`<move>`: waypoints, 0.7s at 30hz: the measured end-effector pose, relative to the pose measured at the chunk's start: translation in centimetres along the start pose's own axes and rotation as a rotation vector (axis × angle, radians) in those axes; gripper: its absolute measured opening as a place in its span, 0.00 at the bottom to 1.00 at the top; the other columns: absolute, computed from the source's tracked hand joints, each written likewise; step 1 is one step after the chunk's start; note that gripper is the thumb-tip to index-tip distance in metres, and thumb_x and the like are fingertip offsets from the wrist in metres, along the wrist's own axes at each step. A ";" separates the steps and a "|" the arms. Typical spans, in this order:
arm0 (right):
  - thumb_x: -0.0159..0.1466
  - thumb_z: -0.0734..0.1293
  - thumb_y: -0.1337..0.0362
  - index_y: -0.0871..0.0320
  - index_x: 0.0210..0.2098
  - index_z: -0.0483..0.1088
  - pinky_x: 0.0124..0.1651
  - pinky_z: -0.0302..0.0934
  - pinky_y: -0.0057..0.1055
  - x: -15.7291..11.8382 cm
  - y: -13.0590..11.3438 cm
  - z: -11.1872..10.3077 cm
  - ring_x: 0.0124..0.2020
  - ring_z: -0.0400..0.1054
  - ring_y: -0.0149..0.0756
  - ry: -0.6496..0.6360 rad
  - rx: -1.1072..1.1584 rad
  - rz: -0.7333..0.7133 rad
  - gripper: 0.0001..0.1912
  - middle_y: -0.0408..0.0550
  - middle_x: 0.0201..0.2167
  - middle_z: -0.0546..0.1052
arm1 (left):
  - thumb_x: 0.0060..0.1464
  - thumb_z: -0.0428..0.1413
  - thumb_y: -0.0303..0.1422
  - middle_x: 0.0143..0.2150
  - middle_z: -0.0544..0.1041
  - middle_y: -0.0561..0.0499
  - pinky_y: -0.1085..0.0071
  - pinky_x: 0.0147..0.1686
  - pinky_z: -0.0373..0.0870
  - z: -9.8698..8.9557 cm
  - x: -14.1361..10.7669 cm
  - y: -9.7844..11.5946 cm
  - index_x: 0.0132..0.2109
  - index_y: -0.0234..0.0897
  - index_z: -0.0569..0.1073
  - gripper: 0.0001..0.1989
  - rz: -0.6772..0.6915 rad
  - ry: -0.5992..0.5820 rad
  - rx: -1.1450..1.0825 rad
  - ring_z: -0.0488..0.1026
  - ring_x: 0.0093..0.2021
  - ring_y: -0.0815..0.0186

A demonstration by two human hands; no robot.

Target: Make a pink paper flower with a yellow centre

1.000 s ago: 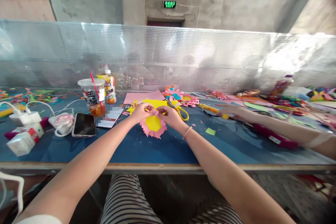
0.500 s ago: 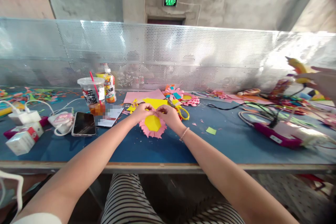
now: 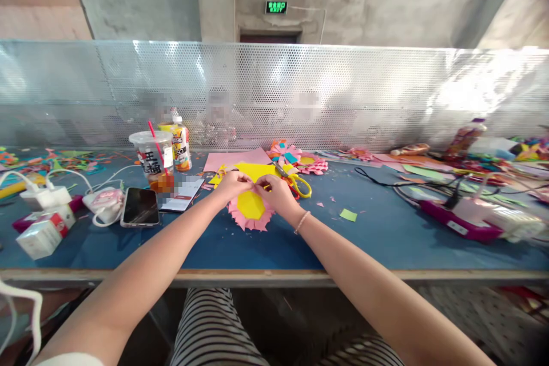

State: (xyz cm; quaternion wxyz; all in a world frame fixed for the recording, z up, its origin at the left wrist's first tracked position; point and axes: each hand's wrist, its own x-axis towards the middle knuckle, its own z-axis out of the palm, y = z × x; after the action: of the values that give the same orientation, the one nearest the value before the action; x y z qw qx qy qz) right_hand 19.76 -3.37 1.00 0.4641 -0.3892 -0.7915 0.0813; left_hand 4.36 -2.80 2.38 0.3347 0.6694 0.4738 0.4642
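A pink paper flower with a yellow centre (image 3: 251,206) lies under my fingers near the middle of the table. My left hand (image 3: 234,185) pinches its upper edge from the left. From the right, my right hand (image 3: 274,191) pinches the same edge, the fingertips of both hands almost touching. Behind the hands are a yellow paper sheet (image 3: 254,170) and a pink sheet (image 3: 240,158). Yellow-handled scissors (image 3: 302,186) lie just right of my right hand, in front of finished-looking paper flowers (image 3: 312,164).
At the left are a plastic cup (image 3: 152,154), a bottle (image 3: 182,146), a phone (image 3: 140,206), a white-screened device (image 3: 183,193) and chargers (image 3: 45,197). A purple power strip (image 3: 458,223) with cables lies right. A perforated metal screen (image 3: 343,97) stands behind.
A hand holding a yellow object at the right has left the view. The camera view has shifted slightly. Both my hands still pinch the flower's upper edge, with small finger movements.
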 end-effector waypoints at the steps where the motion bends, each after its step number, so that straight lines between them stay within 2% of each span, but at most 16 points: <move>1: 0.53 0.64 0.71 0.61 0.27 0.68 0.34 0.61 0.27 -0.1 0.0 0.0 0.28 0.66 0.30 0.000 -0.026 -0.039 0.02 0.47 0.26 0.73 | 0.35 0.57 0.28 0.22 0.73 0.52 0.72 0.31 0.64 0.0 0.0 0.0 0.24 0.33 0.73 0.04 -0.020 0.002 -0.018 0.70 0.27 0.67; 8: 0.60 0.59 0.69 0.60 0.32 0.69 0.40 0.62 0.29 -0.4 0.2 -0.5 0.35 0.67 0.33 -0.078 -0.180 -0.288 0.07 0.50 0.32 0.72 | 0.31 0.60 0.31 0.21 0.73 0.52 0.71 0.31 0.65 0.3 -0.2 -0.7 0.23 0.33 0.74 0.06 -0.142 -0.008 -0.290 0.70 0.26 0.67; 14: 0.61 0.57 0.69 0.59 0.35 0.71 0.44 0.62 0.30 -0.4 0.1 -1.0 0.38 0.67 0.33 -0.153 -0.176 -0.365 0.11 0.51 0.35 0.73 | 0.29 0.62 0.35 0.20 0.73 0.50 0.68 0.31 0.66 0.4 -0.1 -0.9 0.22 0.33 0.73 0.11 -0.177 -0.021 -0.396 0.71 0.27 0.64; 18: 0.56 0.57 0.74 0.59 0.34 0.72 0.45 0.61 0.30 -0.2 0.2 -1.2 0.38 0.67 0.32 -0.140 -0.019 -0.306 0.13 0.49 0.35 0.74 | 0.27 0.64 0.35 0.19 0.73 0.51 0.68 0.31 0.67 0.1 -0.2 -0.7 0.23 0.32 0.72 0.13 -0.200 -0.066 -0.468 0.72 0.25 0.65; 21: 0.54 0.59 0.72 0.60 0.33 0.71 0.39 0.62 0.29 0.0 0.5 -1.0 0.34 0.67 0.31 -0.052 0.138 -0.126 0.11 0.48 0.33 0.74 | 0.27 0.64 0.34 0.20 0.72 0.52 0.67 0.29 0.67 0.0 -0.2 -0.5 0.25 0.31 0.71 0.14 -0.214 -0.064 -0.522 0.71 0.23 0.66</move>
State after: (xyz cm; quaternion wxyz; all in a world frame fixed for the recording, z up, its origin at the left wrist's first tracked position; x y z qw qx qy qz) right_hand 20.83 -3.28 1.32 0.4734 -0.3036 -0.8186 0.1165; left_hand 4.21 -2.79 1.93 0.5574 0.5211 0.3955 0.5112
